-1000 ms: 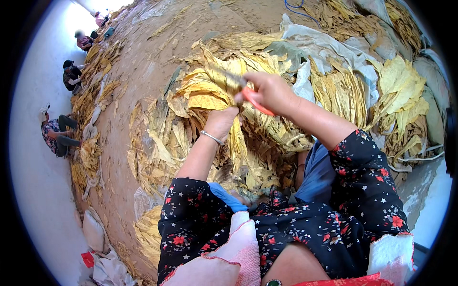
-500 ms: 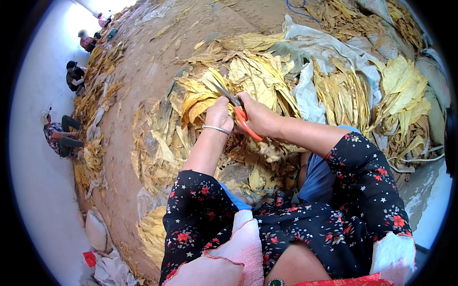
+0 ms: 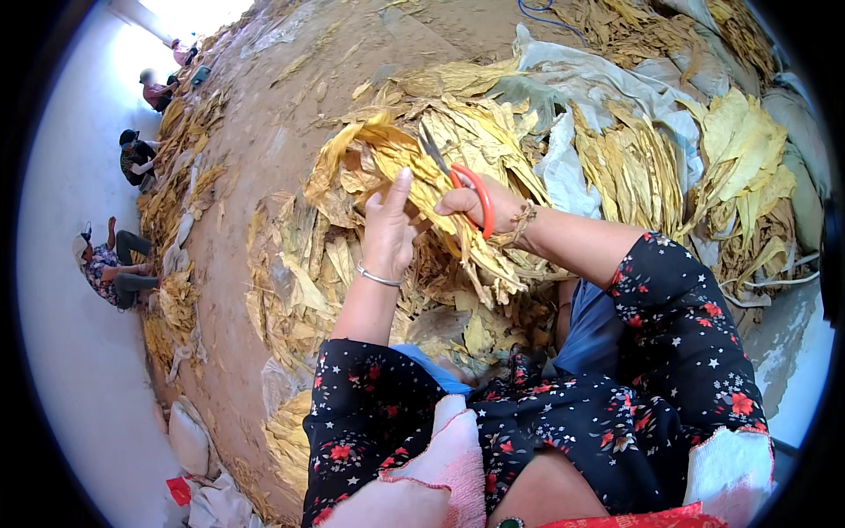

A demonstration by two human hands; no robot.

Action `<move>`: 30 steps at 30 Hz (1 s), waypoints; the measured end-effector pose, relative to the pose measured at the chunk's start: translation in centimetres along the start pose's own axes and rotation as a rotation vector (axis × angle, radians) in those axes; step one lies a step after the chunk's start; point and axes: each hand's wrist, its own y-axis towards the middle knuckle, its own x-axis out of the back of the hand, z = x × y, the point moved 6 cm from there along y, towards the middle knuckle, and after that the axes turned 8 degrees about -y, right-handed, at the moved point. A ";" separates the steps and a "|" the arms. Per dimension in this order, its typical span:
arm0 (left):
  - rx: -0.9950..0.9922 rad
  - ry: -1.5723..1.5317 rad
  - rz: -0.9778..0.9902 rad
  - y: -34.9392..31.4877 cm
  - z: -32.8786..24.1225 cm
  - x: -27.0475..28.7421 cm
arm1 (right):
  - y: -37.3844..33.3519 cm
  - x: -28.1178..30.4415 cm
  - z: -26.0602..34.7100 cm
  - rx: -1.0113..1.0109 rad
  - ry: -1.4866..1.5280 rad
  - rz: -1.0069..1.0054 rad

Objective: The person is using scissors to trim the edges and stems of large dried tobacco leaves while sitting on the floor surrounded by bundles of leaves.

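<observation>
My right hand (image 3: 484,207) grips scissors (image 3: 482,198) by their red handles, the dark blades pointing up and left. Its thumb presses on a bundle of dried yellow tobacco leaves (image 3: 409,167). The bundle slants across in front of me, broad leaf ends at upper left and stalk ends low on the right. Beside it is my left hand (image 3: 387,233), open, its thumb raised off the leaves; some fingers are partly hidden along the bundle. A loose heap of tobacco leaves (image 3: 308,273) lies beneath both hands.
A stack of long yellow leaves (image 3: 629,167) lies to the right, next to white plastic sheeting (image 3: 581,75). More leaves (image 3: 748,158) lean against sacks (image 3: 797,132) at far right. Several people sit along the left wall among leaves. A white sack (image 3: 189,440) stands at lower left.
My hands have moved apart, the left slightly down with its thumb lifting. The leaf bundle has turned, its stalks now toward lower right. The scissors have shifted right, their handles now around my right hand.
</observation>
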 end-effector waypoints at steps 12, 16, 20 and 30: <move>0.028 -0.288 0.240 0.3 -1.9 -1.6 | -3.6 -3.6 2.3 0.118 0.097 0.271; -0.022 -0.198 0.169 -0.4 -2.5 -0.8 | -3.5 -4.0 1.9 0.068 0.082 0.291; -0.264 -0.087 0.128 0.3 -4.6 0.5 | -2.4 -3.5 -0.7 0.057 0.224 0.223; -0.543 0.710 -0.089 -0.7 -8.9 6.8 | -1.9 1.0 -0.1 0.108 -0.018 -0.007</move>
